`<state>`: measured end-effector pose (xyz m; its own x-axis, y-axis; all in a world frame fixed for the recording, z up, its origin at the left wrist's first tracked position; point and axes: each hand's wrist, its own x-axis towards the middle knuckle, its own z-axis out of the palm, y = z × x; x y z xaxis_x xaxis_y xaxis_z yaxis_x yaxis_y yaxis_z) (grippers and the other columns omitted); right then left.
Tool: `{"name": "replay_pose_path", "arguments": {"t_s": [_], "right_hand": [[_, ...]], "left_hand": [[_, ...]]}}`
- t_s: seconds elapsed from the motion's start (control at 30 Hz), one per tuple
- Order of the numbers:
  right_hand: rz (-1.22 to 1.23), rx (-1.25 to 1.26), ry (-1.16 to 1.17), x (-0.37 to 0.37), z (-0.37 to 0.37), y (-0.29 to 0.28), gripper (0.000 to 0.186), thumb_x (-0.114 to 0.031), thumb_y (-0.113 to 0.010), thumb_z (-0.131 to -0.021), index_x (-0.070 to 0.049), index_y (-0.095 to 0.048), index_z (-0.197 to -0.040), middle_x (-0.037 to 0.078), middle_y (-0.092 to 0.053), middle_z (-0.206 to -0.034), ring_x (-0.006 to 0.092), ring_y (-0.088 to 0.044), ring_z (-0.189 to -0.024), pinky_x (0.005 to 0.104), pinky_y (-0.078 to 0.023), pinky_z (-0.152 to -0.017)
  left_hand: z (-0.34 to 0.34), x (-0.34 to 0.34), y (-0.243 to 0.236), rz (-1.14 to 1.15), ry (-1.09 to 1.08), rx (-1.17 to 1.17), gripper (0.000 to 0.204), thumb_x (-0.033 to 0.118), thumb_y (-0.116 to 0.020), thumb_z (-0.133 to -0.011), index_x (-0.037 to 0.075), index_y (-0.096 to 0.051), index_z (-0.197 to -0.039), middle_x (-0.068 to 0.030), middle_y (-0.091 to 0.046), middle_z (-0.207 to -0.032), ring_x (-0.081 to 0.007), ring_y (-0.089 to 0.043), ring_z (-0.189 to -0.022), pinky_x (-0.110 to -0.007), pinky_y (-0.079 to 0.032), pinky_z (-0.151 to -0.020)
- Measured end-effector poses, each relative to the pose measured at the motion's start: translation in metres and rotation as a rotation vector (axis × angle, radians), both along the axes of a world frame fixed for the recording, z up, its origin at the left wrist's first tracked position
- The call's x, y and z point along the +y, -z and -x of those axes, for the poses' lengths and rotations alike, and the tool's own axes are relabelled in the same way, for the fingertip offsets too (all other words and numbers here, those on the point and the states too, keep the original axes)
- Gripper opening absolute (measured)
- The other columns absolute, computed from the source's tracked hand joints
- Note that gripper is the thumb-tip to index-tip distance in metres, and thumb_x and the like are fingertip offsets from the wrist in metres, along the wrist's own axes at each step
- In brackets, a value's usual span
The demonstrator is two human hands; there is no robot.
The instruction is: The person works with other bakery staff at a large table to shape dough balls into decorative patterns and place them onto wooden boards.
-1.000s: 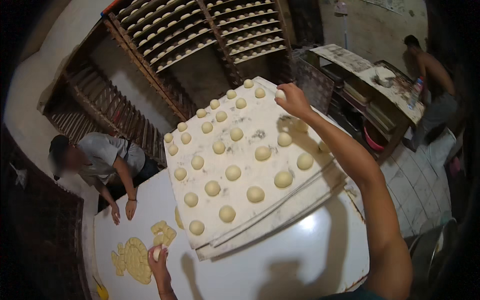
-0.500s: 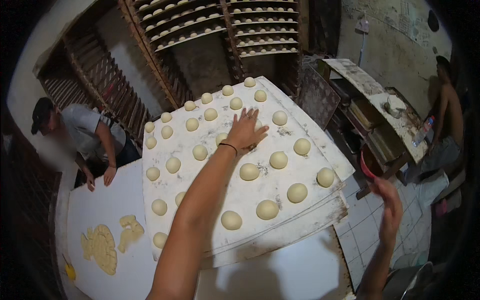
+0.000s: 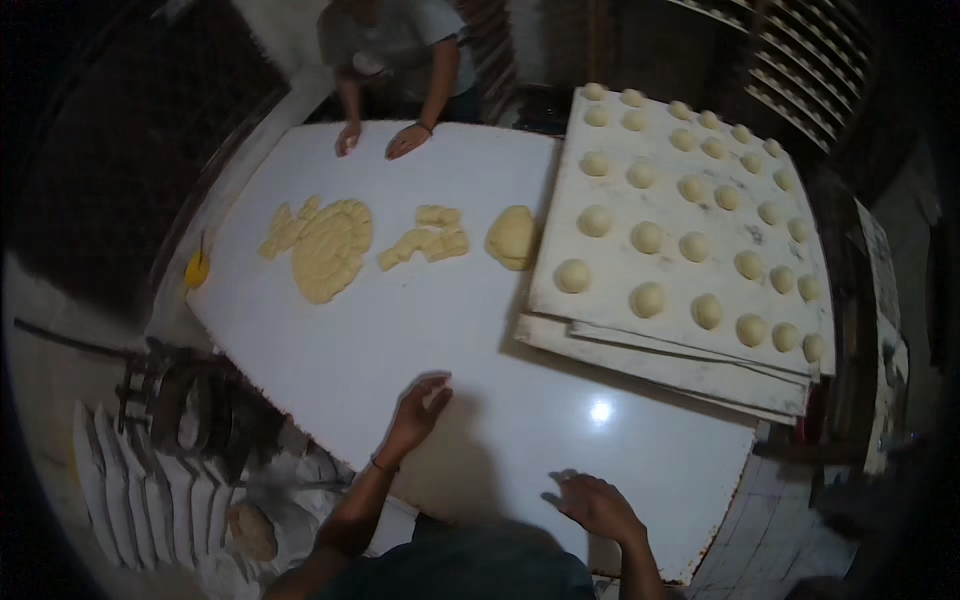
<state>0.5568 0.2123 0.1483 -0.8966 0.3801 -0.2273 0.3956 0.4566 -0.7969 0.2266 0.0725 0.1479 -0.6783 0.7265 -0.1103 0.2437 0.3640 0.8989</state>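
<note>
Over the near part of the white table [image 3: 400,330] hovers my left hand [image 3: 418,412], empty, thumb apart from the fingers. To its right, close to the table's front edge, my right hand [image 3: 598,506] is also empty with its fingers spread. Beyond my hands lies a flattened sheet of dough [image 3: 330,255] with a lobed edge. A cluster of cut dough pieces [image 3: 425,242] sits beside it. A rounded lump of dough [image 3: 511,238] rests against the left side of stacked boards [image 3: 620,345]. Rows of round dough balls [image 3: 647,237] cover the top board.
Across the table, a co-worker in a grey shirt [image 3: 400,45] has both hands on the far edge. Racks of dough balls [image 3: 800,85] stand at the far right. White sacks [image 3: 150,500] lie at the lower left. A yellow object [image 3: 197,268] is at the table's left edge.
The view has swung left. My left hand has left the dough balls on the board and come back over the table; my right hand has moved in over the table's near edge.
</note>
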Motion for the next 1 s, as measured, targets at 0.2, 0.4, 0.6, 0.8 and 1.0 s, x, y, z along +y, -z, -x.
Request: {"name": "replay_pose_path", "arguments": {"t_s": [0.2, 0.4, 0.6, 0.8, 1.0], "right_hand": [[0.252, 0.021, -0.571, -0.006, 0.219, -0.026, 0.039, -0.024, -0.061, -0.087, -0.009, -0.055, -0.122, 0.011, -0.057, -0.12, 0.0253, -0.057, -0.104, 0.0361, -0.045, -0.09], [0.263, 0.208, 0.358, 0.083, 0.425, 0.08, 0.031, -0.019, -0.061, -0.086, 0.0, -0.06, -0.11, 0.009, -0.064, -0.1, 0.0159, -0.061, -0.087, 0.0289, -0.049, -0.077], [-0.249, -0.37, 0.494, 0.156, 0.553, 0.101, 0.05, -0.037, -0.063, -0.082, 0.007, -0.058, -0.105, 0.026, -0.062, -0.099, 0.0377, -0.061, -0.09, 0.0423, -0.05, -0.077], [-0.22, 0.029, 0.894, 0.081, 0.506, 0.134, 0.044, -0.033, -0.068, -0.078, 0.003, -0.051, -0.096, 0.027, -0.063, -0.086, 0.0405, -0.062, -0.081, 0.0444, -0.049, -0.071], [0.902, 0.574, 1.519, -0.121, 0.363, 0.088, 0.028, -0.024, -0.056, -0.091, -0.001, -0.053, -0.106, 0.011, -0.059, -0.1, 0.0189, -0.058, -0.091, 0.0326, -0.049, -0.077]], "left_hand": [[-0.023, -0.169, 0.031, 0.28, 0.23, -0.405, 0.037, 0.023, -0.061, -0.088, 0.003, -0.054, -0.118, -0.0148, -0.059, -0.116, -0.0264, -0.056, -0.109, -0.037, -0.045, -0.09], [0.125, -0.177, 0.018, 0.15, 0.157, -0.042, 0.037, 0.022, -0.059, -0.089, 0.004, -0.054, -0.122, -0.0124, -0.057, -0.118, -0.0221, -0.053, -0.111, -0.036, -0.041, -0.094], [0.242, -0.22, 0.039, 0.21, 0.019, -0.053, 0.03, 0.011, -0.058, -0.086, 0.001, -0.057, -0.115, -0.014, -0.059, -0.111, -0.0237, -0.057, -0.103, -0.035, -0.044, -0.089], [0.262, -0.162, 0.05, 0.108, 0.174, -0.347, 0.026, 0.012, -0.057, -0.089, 0.001, -0.058, -0.112, -0.0128, -0.06, -0.11, -0.0215, -0.057, -0.102, -0.032, -0.044, -0.089], [0.134, -0.058, 0.122, -0.076, 0.449, -0.496, 0.053, 0.021, -0.068, -0.083, 0.001, -0.031, -0.116, -0.0119, -0.039, -0.107, -0.0205, -0.042, -0.102, -0.032, -0.041, -0.089]]}}
